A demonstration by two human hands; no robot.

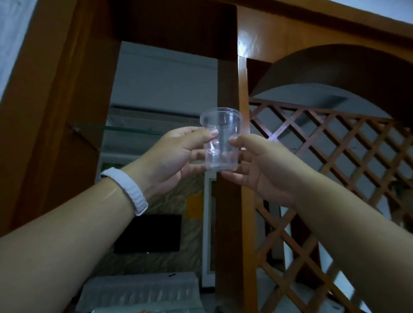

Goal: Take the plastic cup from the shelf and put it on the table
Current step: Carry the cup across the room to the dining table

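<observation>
A clear plastic cup is held upright in the air at the centre of the view, in front of the wooden frame. My left hand grips its left side with thumb and fingers; a white band sits on that wrist. My right hand grips its right side, thumb on the wall and fingers under the base. A thin glass shelf runs across the opening at the left, just behind and left of the cup. The table cannot be made out.
A tall wooden frame with a post stands right behind the cup. A wooden lattice panel under an arch fills the right. Through the opening I see a dark screen on a wall and a pale ribbed object low down.
</observation>
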